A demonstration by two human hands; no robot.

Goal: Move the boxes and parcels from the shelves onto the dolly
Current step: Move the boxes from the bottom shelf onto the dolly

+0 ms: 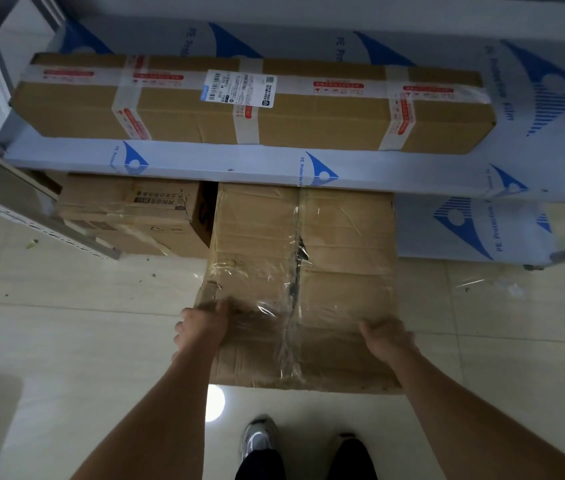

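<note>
A worn brown cardboard box (343,258), taped down its middle seam, sticks out from under the lower shelf toward me. My left hand (201,327) grips its torn near-left corner. My right hand (386,337) holds the near-right edge, fingers curled over the rim. A smaller brown box (135,216) sits to its left under the shelf. A long flat parcel (253,105) with red-printed tape and a white label lies on the shelf above. No dolly is in view.
The metal shelf board (225,164) is wrapped in blue-printed protective film. A grey shelf upright (77,237) stands at the left. Pale floor tiles (66,341) surround the box. My shoes (260,441) stand just behind it.
</note>
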